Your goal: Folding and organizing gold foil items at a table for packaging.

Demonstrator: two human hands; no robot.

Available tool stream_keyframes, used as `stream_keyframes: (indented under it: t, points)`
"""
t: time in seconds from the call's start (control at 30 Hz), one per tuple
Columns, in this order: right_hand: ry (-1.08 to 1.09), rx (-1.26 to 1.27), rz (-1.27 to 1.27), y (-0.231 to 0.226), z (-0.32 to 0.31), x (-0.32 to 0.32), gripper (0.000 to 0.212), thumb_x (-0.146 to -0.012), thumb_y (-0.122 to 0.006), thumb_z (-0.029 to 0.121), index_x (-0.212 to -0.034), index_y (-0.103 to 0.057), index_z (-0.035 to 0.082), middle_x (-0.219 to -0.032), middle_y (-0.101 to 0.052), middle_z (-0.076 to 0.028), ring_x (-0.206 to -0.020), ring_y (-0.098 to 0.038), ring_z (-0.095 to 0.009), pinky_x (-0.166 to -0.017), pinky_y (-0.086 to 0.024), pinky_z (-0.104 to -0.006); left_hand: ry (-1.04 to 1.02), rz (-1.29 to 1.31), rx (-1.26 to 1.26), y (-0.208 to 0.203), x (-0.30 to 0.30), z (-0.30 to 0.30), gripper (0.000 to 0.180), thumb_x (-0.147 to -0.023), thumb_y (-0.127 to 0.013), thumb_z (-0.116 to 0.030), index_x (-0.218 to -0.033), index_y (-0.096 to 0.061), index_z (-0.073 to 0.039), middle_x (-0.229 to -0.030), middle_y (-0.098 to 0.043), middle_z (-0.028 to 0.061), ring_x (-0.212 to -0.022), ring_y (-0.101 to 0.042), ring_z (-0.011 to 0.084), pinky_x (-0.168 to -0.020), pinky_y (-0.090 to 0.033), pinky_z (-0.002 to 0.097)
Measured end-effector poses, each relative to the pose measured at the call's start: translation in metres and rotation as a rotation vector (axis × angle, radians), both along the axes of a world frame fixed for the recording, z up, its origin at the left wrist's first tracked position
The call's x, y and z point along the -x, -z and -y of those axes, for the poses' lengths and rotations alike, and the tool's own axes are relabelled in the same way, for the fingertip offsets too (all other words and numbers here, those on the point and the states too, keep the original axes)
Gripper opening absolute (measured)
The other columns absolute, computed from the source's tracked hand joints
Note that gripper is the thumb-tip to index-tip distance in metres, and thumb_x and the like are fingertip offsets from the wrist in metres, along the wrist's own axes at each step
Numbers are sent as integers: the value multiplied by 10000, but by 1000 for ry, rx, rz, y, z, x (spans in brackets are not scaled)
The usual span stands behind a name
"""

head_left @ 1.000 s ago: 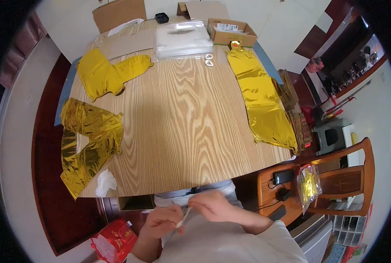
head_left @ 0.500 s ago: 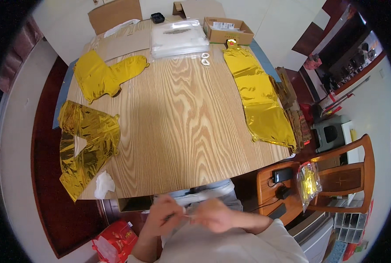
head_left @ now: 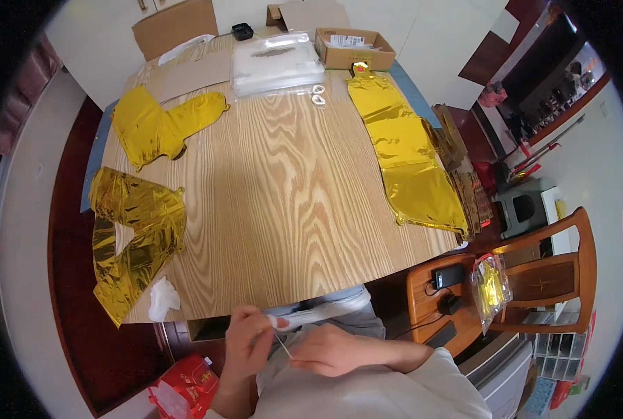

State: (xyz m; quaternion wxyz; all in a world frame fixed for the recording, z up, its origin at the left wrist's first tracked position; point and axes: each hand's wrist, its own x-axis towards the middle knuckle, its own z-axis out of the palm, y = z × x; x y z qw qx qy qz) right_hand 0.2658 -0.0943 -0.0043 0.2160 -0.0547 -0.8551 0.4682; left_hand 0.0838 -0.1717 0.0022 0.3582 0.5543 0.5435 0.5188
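My left hand (head_left: pixel 249 342) and my right hand (head_left: pixel 334 349) are close together over my lap, just off the table's near edge. Between them runs a thin white strand (head_left: pixel 283 346), pinched at both ends; whether it is a string or a thin straw is hard to tell. Flat gold foil balloons lie on the table: one (head_left: pixel 140 223) with a cut-out middle at the near left, another (head_left: pixel 150 129) behind it, and a long one (head_left: pixel 402 146) along the right side. A crumpled white tissue (head_left: pixel 163 299) sits nearest my left hand.
At the table's (head_left: pixel 269 209) far side are a stack of clear plastic bags (head_left: pixel 276 70), two small white rings (head_left: pixel 318 96) and an open cardboard box (head_left: pixel 355 52). A wooden chair (head_left: pixel 535 279) at right bears a black device (head_left: pixel 449 278) and a packet of gold foil (head_left: pixel 491 286).
My hands, blurred before, are now steadier, with the right slightly lower and the thin white strand plainly visible between them. The view has shifted slightly; the balloons stay where they were on the table.
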Motion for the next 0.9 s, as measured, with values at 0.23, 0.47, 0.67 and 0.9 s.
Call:
stream_keyframes:
  t: [0.23, 0.47, 0.67, 0.9]
  points:
    - [29, -85, 148, 8, 1, 3, 98, -801, -608, 120, -873, -639, 61, -625, -594, -126, -581, -613, -320, -532, -487, -409, 24, 172, -11, 3, -6, 2, 109, -768, -604, -33, -844, -681, -51, -709, -625, 47, -742, -524, 221, -729, -409, 344]
    - [148, 11, 54, 2, -6, -3, 133, -789, -609, 106, -911, -641, 66, -704, -618, -119, -644, -624, -311, -556, -497, -410, 142, 269, -26, -2, -7, -2, 129, -733, -663, -61, -859, -684, -41, -662, -601, 46, -658, -475, 219, -716, -404, 350]
    - [410, 102, -43, 3, -21, 2, 124, -764, -609, 96, -882, -637, 70, -695, -612, -117, -626, -620, -307, -548, -493, -405, 319, 371, -68, 10, 3, 1, 176, -719, -632, -35, -881, -672, 21, -685, -626, 62, -670, -449, 195, -660, -399, 331]
    - [380, 57, -64, -2, -25, -2, 102, -773, -602, 94, -863, -628, 53, -720, -623, -111, -643, -622, -311, -560, -496, -394, 214, 253, -20, 8, -3, -3, 137, -785, -582, -10, -879, -681, 2, -692, -627, 32, -713, -468, 167, -648, -397, 315]
